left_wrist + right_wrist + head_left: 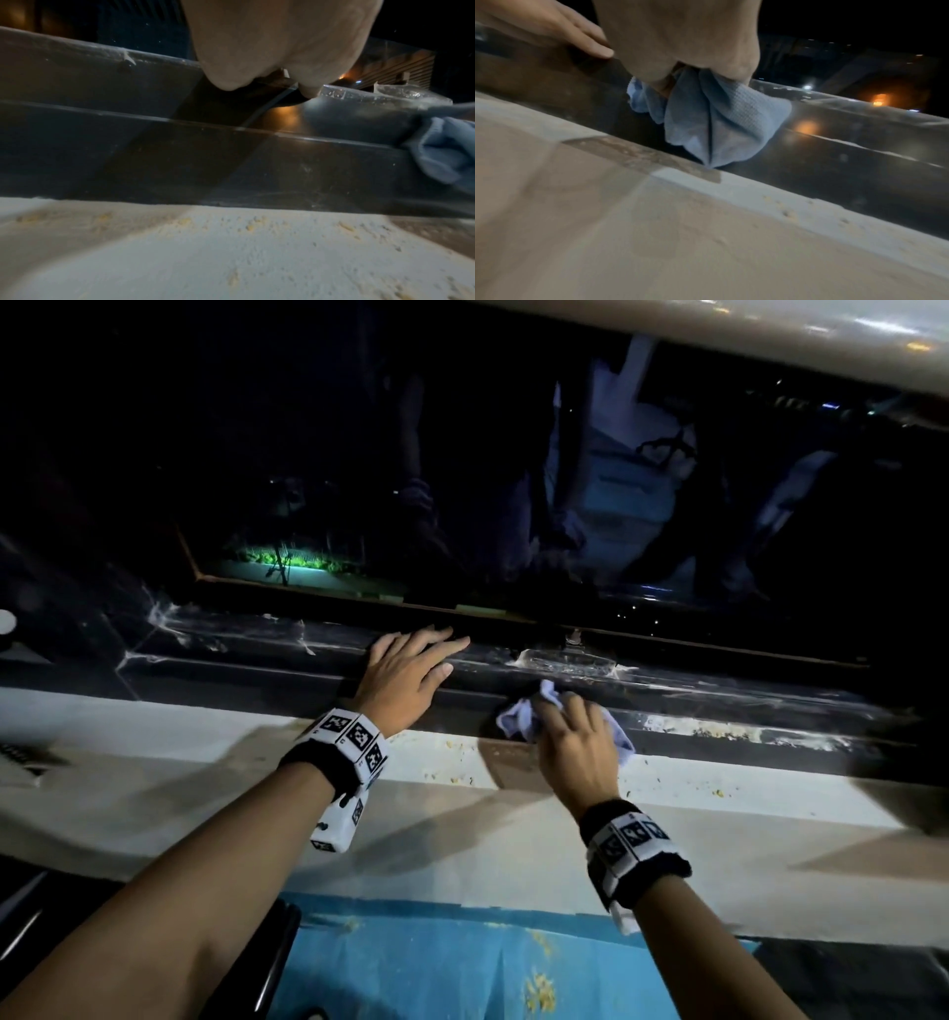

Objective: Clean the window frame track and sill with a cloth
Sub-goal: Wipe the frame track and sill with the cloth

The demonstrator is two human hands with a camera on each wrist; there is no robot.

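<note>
A dark window frame track (267, 660) runs across the head view, streaked with white dust and cobwebs. Below it lies the pale sill (205, 793), speckled with yellow crumbs. My right hand (575, 742) grips a bunched light-blue cloth (518, 719) against the track's front rail; the cloth (716, 121) hangs from my curled fingers in the right wrist view and shows at the right edge (447, 150) of the left wrist view. My left hand (411, 670) lies flat on the track (180, 154) with straight fingers, just left of the cloth.
Dark window glass (462, 480) stands behind the track, with reflections. A clear plastic piece (565, 660) sits on the track just beyond the cloth. White residue (719, 729) marks the rail to the right. A blue wall (462, 963) lies below the sill.
</note>
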